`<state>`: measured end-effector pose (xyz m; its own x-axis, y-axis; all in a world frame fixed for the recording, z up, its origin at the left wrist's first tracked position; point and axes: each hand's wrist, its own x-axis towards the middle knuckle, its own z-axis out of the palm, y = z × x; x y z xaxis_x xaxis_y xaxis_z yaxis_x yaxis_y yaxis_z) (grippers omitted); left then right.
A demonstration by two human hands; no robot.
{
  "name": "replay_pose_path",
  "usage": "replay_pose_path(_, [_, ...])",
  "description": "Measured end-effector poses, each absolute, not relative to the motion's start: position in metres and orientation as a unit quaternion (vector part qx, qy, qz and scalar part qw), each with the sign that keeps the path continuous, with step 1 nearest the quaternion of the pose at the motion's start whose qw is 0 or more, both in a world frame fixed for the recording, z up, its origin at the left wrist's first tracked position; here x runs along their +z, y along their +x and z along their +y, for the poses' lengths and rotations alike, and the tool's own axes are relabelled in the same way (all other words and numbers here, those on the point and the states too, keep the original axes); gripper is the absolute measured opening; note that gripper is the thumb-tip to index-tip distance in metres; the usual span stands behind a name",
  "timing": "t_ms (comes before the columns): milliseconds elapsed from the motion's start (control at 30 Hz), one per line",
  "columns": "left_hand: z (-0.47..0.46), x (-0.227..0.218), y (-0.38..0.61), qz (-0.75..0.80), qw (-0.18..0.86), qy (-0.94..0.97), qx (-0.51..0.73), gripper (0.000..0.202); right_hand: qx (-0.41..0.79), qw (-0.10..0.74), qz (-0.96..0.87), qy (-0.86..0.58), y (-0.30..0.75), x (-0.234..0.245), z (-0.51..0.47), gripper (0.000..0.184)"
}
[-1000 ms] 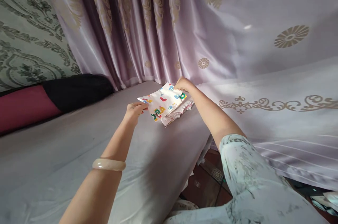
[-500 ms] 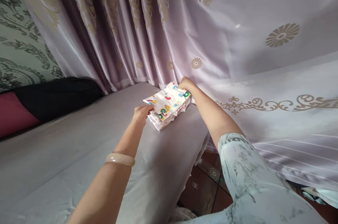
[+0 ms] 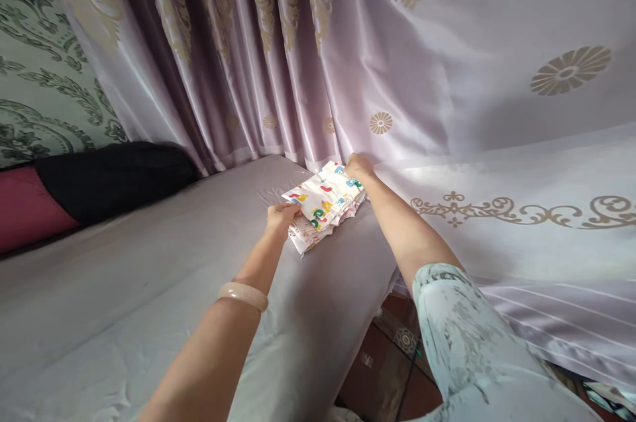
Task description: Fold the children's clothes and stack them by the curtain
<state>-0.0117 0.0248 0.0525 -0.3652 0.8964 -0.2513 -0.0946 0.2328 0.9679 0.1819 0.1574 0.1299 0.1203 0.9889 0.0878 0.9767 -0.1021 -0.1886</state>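
Observation:
A folded white cloth (image 3: 322, 193) with a colourful print of small shapes lies on top of a stack of folded cloths (image 3: 305, 240) at the far corner of the bed. My left hand (image 3: 283, 215) pinches its near left corner, thumb on top. At the far right corner my right hand (image 3: 358, 168) is closed on the same cloth, its fingertips partly hidden. The lower layers show only as frilled, pinkish-white edges below the top piece.
The grey bed sheet (image 3: 199, 276) spreads under the stack. Purple curtains (image 3: 348, 77) with gold patterns hang right behind it. A black and dark red bolster (image 3: 114, 180) lies at the left. Brown floor tiles (image 3: 382, 362) show below the bed's right edge.
The view has shifted slightly, so the stack and both hands appear a little further right and lower. Both hands keep their hold on the top cloth.

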Motion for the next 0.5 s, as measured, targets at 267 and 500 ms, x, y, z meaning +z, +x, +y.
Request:
replay_pose_path(267, [0.030, 0.033, -0.016, 0.664, 0.446, 0.321, 0.508, 0.010, 0.033, 0.114, -0.653, -0.748, 0.187, 0.096, 0.168, 0.033])
replay_pose_path(500, [0.029, 0.025, -0.016, 0.670, 0.446, 0.325, 0.496, 0.014, 0.036, 0.109, -0.647, -0.754, 0.191, 0.068, 0.165, 0.029])
